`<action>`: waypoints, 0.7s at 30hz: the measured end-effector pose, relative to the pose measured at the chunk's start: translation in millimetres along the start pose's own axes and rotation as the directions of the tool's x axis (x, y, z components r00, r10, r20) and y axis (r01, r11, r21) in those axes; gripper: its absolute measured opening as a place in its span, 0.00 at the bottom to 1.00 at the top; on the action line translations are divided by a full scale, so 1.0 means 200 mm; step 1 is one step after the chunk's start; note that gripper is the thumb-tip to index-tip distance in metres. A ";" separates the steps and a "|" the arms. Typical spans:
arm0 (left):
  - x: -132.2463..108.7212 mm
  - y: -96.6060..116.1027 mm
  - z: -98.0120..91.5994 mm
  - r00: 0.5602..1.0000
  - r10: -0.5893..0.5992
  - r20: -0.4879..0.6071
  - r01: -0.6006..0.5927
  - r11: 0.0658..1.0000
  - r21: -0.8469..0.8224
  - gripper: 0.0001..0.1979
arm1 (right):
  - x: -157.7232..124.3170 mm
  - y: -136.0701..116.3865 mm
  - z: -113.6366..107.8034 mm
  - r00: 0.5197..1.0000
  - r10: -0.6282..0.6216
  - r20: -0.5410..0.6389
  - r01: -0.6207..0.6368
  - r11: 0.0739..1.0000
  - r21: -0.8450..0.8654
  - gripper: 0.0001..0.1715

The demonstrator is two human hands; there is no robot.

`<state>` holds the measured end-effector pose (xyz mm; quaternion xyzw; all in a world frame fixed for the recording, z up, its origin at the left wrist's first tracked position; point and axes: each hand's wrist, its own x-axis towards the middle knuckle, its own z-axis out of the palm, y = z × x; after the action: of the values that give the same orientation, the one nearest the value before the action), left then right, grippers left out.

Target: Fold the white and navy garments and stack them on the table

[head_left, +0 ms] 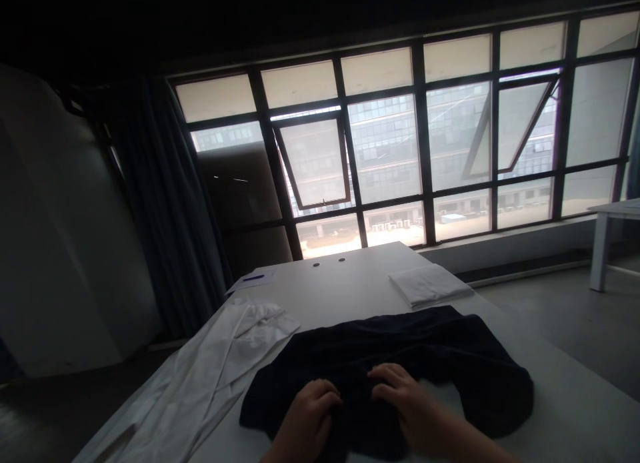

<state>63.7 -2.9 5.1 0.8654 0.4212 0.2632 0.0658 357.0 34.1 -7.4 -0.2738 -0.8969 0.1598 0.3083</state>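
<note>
Black cloth point(440, 356): spread on my white tabletop point(345, 289), beneath both hands.
Left grip point(307, 416): curled onto the cloth; I can't tell if clamped.
Right grip point(400, 396): likewise curled, same doubt.
White garment point(200, 369): just beside the cloth, on my left.

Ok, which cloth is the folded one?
The white pile farthest away; the long white cloth and the dark cloth lie spread out.

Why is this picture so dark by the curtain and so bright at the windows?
In the head view, the bright windows outshine the room, so the curtain sinks into shadow, and the dark cloth under the left hand loses most of its folds.
</note>
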 end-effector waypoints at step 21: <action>0.04 0.04 0.08 0.952 0.118 0.281 -0.150 0.984 0.098 0.27 | -0.04 0.01 0.09 0.955 0.232 -0.183 -0.190 0.957 0.221 0.15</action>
<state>81.0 -1.0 -2.2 0.9224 0.3631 0.1194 0.0544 350.6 29.1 -26.2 -0.3511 -0.8046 0.2521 0.4072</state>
